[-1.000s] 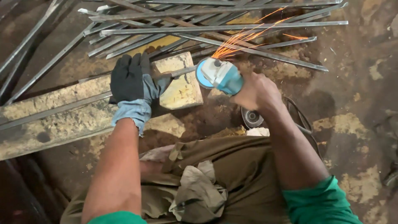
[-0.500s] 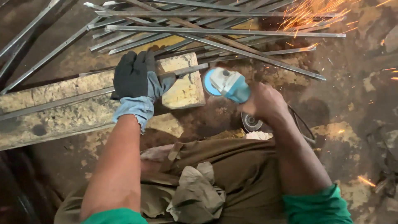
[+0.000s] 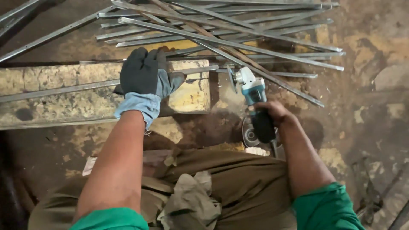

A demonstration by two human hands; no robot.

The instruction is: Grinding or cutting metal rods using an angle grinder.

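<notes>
While the gloved left hand (image 3: 142, 79) pins a steel bar (image 3: 64, 88), the right hand (image 3: 272, 114) grips a teal grinder (image 3: 254, 99)

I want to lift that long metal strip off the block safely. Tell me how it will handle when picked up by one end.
The metal strip looks thin and very long, so it will probably sag and whip rather than stay stiff. It lies flat on the block under the gloved left hand, so it should slide, not roll. The end by the angle grinder may be sharp.
</notes>
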